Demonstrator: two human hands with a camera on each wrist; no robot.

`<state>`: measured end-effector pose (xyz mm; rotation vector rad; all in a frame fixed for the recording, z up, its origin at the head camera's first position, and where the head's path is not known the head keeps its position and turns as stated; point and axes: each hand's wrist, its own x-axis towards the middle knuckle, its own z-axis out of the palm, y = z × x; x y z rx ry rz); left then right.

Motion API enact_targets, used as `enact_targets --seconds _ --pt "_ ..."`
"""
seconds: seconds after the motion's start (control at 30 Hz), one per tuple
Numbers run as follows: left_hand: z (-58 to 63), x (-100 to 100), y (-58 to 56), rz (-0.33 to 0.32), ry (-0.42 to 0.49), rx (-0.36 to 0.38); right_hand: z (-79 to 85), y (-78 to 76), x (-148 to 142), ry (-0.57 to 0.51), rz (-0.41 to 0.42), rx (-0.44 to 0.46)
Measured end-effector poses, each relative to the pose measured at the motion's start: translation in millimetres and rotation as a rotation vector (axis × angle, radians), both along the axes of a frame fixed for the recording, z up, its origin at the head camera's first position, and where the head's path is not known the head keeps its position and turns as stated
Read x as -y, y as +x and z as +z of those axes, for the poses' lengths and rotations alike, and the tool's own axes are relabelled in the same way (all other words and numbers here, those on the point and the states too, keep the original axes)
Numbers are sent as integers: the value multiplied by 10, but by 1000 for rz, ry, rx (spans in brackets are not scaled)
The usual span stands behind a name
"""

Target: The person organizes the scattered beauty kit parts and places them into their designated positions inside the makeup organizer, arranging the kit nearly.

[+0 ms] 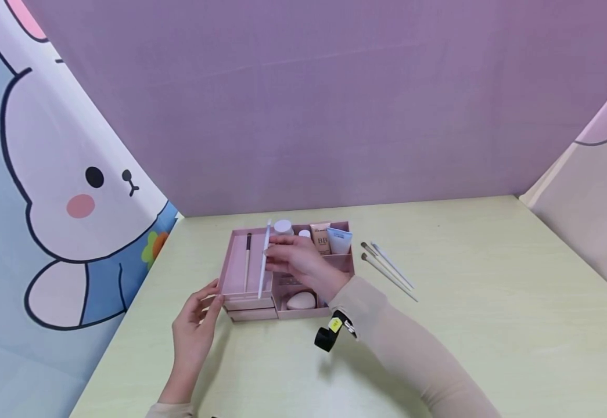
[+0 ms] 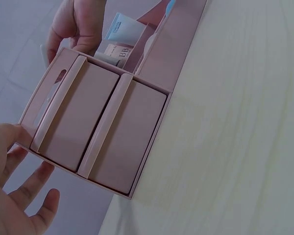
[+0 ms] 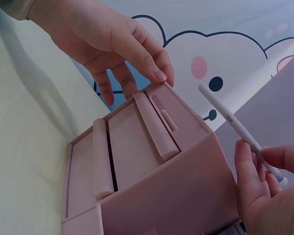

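A pink makeup organizer (image 1: 303,314) stands on the table, two drawers (image 2: 122,137) at its left front. My left hand (image 1: 196,325) holds the organizer's front left corner between thumb and forefinger, the other fingers loose beside it. Above the upper left tray, my right hand (image 1: 303,261) pinches a slim white makeup brush (image 1: 263,267) between thumb and fingers. The brush slants over the tray, and its handle (image 3: 218,103) shows in the right wrist view. Another makeup brush with a dark tip (image 1: 247,267) lies in that tray.
Right of the organizer, three makeup brushes (image 1: 387,270) lie on the table. Its compartments hold a BB cream tube (image 1: 320,237), a pale blue tube (image 1: 340,240), a white-lidded jar (image 1: 283,226) and a pale makeup sponge (image 1: 301,300). A purple cloth wall (image 1: 334,116) closes the back.
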<state>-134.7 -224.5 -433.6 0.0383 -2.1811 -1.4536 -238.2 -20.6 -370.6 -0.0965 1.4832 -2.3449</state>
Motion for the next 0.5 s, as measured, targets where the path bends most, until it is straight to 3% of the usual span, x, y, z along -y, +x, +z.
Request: enact_targets --seconds 0.5 --pt "-4 -1 -5 2 -7 -12 39 -69 160 25 -120 11"
